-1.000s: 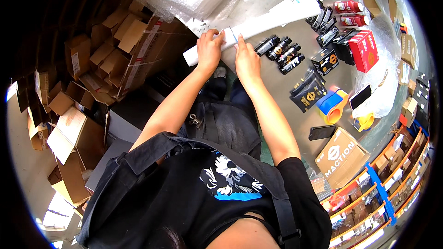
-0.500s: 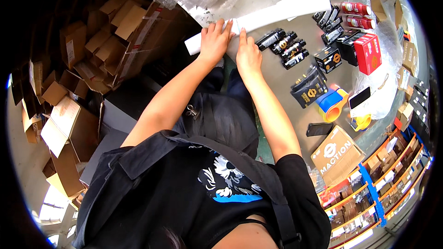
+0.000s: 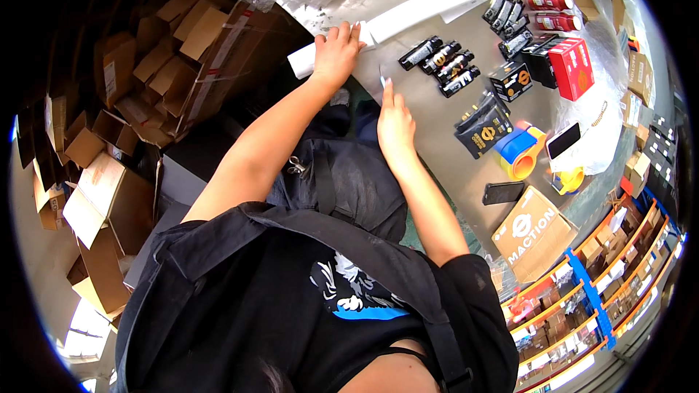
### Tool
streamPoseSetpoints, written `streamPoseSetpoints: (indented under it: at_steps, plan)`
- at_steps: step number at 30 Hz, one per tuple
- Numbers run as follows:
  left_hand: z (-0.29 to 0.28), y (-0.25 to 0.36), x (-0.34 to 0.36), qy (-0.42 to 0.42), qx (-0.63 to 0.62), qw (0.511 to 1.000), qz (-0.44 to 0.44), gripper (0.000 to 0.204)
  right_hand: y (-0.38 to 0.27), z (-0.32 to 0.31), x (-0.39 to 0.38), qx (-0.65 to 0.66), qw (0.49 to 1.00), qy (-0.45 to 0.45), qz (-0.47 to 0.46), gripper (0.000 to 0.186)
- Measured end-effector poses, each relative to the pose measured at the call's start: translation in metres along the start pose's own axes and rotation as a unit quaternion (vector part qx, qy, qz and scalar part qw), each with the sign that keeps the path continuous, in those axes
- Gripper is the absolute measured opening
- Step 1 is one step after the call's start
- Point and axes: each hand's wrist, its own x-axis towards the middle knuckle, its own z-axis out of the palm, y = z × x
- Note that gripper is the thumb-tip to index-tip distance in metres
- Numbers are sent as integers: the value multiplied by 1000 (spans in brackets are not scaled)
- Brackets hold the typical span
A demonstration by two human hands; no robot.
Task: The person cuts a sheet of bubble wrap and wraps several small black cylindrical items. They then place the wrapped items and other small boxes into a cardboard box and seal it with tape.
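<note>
Nearest the body, the right hand [image 3: 395, 127] pinches a small, thin, pale tool [image 3: 384, 81]. Farther out, the left hand [image 3: 338, 54] lies, fingers stretched, on a long, flat, white strip [image 3: 411, 16]. The strip slants from low left to high right, beyond the right fingertips, apart from them.

Two bare hands [image 3: 336, 57] and one small blade [image 3: 382, 78] are showing. Four black bottles [image 3: 456, 68], two red bottles [image 3: 550, 1], two smartphones [image 3: 564, 140] and one red box [image 3: 571, 69] are resting on one grey table [image 3: 437, 118]; overlapping cardboard boxes [image 3: 175, 80] are defying counting.
</note>
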Motion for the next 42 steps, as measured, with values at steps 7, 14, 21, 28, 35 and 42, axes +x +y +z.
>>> streamPoseSetpoints:
  at_steps: [7, 14, 21, 28, 35, 42]
  plan:
    - [-33, -2, 16, -65, -73, 991, -94, 55, 17, -63, 8, 318, 938, 116, 73, 26]
    - [-19, -25, 40, -237, -173, 950, -110, 64, 15, -23, 90, 548, 829, 37, 107, 34]
    - [-49, -25, 44, -281, -407, 864, -91, 55, -7, -11, 138, 628, 741, 55, 230, 42]
    - [-128, -35, 13, -390, -631, 650, -164, 41, 18, -27, 162, 578, 770, 220, 158, 43]
    - [-151, -35, 70, -159, -791, 533, -254, 51, -27, -38, 67, 587, 802, 107, 26, 32]
    - [-131, -28, 93, -144, -795, 517, -284, 61, -30, -43, 43, 655, 751, 73, 33, 25]
